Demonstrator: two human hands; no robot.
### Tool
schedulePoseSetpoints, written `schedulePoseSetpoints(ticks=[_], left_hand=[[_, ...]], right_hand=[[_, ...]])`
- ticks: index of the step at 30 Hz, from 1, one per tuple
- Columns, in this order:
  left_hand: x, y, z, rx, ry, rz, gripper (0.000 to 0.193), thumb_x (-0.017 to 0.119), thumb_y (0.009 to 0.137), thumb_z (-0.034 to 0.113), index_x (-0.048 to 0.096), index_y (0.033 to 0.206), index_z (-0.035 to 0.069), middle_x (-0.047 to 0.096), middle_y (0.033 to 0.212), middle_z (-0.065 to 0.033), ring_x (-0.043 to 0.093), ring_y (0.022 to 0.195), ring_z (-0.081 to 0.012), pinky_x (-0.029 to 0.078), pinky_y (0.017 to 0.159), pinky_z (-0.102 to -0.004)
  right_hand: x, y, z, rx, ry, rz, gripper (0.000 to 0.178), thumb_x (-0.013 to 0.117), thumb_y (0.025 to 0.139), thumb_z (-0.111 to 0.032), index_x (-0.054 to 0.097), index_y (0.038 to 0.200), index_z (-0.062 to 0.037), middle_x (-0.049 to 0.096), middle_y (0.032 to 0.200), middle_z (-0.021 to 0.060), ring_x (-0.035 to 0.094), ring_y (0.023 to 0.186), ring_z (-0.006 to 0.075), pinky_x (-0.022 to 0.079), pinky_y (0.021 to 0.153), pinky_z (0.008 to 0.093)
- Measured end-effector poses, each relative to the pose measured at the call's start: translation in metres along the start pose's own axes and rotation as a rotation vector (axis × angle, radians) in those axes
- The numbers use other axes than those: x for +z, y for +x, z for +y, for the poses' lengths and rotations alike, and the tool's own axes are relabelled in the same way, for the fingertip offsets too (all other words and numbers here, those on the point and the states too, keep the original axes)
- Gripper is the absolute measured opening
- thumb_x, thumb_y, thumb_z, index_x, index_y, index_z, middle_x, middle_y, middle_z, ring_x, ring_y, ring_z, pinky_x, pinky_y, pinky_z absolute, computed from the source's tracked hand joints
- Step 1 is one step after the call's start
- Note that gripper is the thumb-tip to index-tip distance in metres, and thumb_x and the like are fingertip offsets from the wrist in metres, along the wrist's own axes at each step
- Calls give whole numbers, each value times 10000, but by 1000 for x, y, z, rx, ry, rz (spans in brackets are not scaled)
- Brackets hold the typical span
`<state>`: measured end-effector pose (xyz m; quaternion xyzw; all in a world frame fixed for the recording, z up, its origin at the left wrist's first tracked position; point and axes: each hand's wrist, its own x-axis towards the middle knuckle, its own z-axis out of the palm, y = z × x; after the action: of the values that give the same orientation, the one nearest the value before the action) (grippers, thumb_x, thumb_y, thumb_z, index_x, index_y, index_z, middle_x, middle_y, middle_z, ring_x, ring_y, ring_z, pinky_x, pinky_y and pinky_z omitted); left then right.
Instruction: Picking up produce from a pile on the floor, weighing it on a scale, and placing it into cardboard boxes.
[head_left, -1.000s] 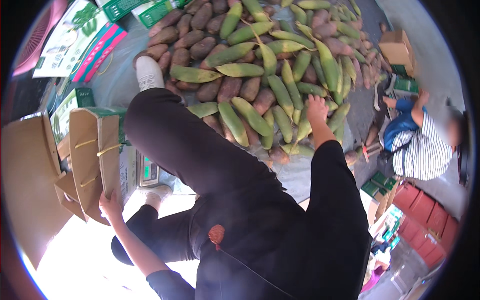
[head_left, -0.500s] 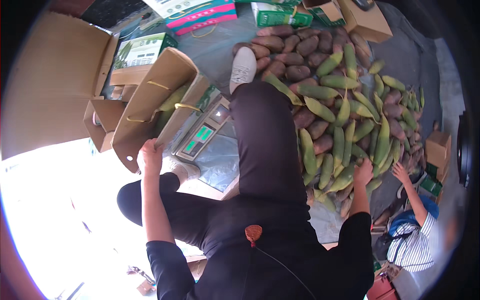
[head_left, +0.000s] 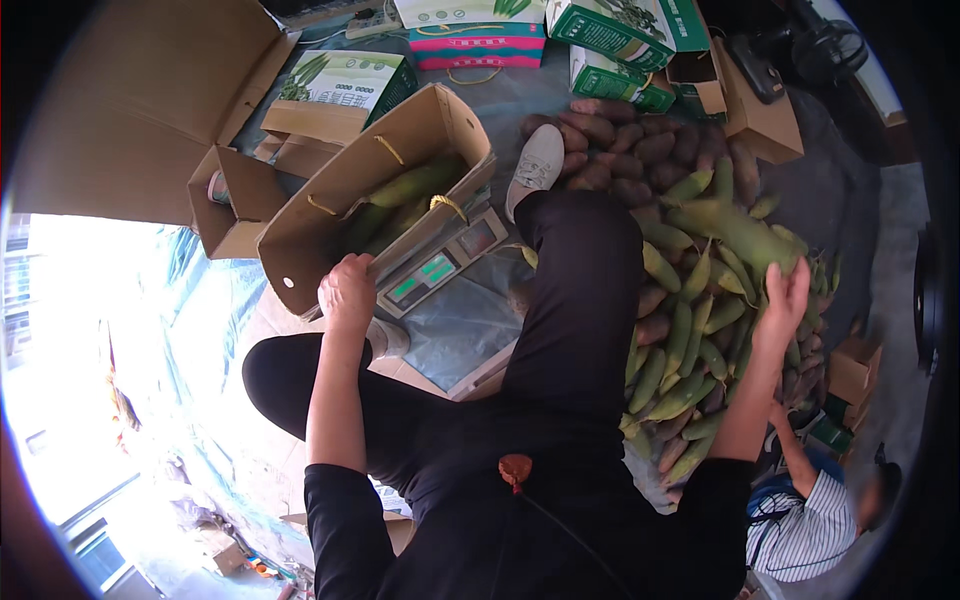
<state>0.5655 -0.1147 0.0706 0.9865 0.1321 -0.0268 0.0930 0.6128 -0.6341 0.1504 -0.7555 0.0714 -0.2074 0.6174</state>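
My right hand [head_left: 786,298] is raised over the heap, closed on a long green radish [head_left: 730,228] blurred by motion. More green radishes [head_left: 680,335] lie loosely piled below it, to the right of my knee. With my left hand [head_left: 348,290] I grip the near edge of an open cardboard carton [head_left: 350,170] with yellow cord handles. Several green radishes [head_left: 415,183] lie inside this carton. It sits tilted on a scale [head_left: 432,268] whose display glows green; the scale's platform is hidden beneath it.
Reddish-brown roots [head_left: 630,165] lie heaped beyond the green radishes. Green-and-white boxes [head_left: 620,35] and a pink-and-blue box [head_left: 480,48] stand at the back. A large cardboard box [head_left: 110,110] is at the left. Another person in a striped shirt [head_left: 808,530] reaches toward the heap at the lower right.
My right hand has lifted a green radish up and away from the heap. My left hand still grips the carton. The view has shifted, so the scene sits farther right.
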Motion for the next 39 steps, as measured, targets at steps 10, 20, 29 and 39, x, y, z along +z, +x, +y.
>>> schedulePoseSetpoints(ticks=[10, 20, 29, 39], left_hand=[[-4, -4, -3, 33, 26, 7, 111, 559, 780, 119, 639, 857, 121, 604, 835, -103, 614, 805, -320, 498, 692, -418], [13, 7, -23, 85, 147, -46, 269, 591, 794, 222, 615, 1036, 108, 618, 1011, -112, 603, 893, -315, 487, 733, -418], [10, 10, -11, 131, 14, -74, 209, 591, 758, 126, 614, 942, 31, 626, 871, -173, 597, 822, -368, 461, 695, -435], [10, 10, -23, 155, -167, -51, 175, 594, 735, 65, 598, 883, -29, 612, 767, -208, 606, 700, -345, 464, 659, -389]], right_hand=[[216, 32, -91, -56, 471, -555, 346, 548, 872, -97, 482, 1191, 22, 589, 1075, 76, 553, 990, 152, 413, 889, 303], [293, 33, -21, -100, -123, -721, 550, 703, 761, -300, 538, 1127, 77, 603, 1094, 174, 602, 938, 214, 475, 787, 340], [109, -3, 107, 238, -304, -290, 248, 648, 736, -228, 655, 910, -51, 656, 877, 110, 627, 837, 250, 482, 731, 339], [-48, -127, 238, 622, -695, -73, 229, 644, 733, -187, 663, 901, -32, 660, 850, 143, 631, 813, 271, 487, 746, 353]])
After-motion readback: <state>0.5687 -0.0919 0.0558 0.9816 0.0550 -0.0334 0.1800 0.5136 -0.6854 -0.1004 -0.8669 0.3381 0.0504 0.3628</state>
